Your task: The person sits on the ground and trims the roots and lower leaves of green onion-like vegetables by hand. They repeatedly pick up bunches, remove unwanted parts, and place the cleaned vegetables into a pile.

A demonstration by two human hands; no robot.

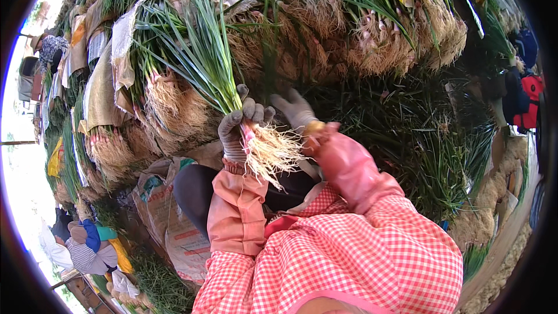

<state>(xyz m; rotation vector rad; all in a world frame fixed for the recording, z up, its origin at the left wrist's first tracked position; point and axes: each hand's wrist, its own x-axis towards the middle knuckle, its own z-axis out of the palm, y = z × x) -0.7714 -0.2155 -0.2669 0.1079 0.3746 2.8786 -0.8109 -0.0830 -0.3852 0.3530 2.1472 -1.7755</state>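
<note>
My left hand, in a grey knitted glove, is closed around a bunch of green allium plants, perhaps young garlic. The long leaves fan up and to the left. Reddish-white stem bases and a pale tuft of roots stick out below the fist, to the right. My right hand, gloved as well and blurred, is just right of the bunch, apart from it. Its fingers are spread and nothing shows in them. Blurred green leaves hang above it; whether they touch anything is unclear.
Stacked allium bunches with roots outward line the front and left, partly under woven sacking. Loose leaves cover the ground at right. A printed woven sack lies beside my knee. Another person is at lower left.
</note>
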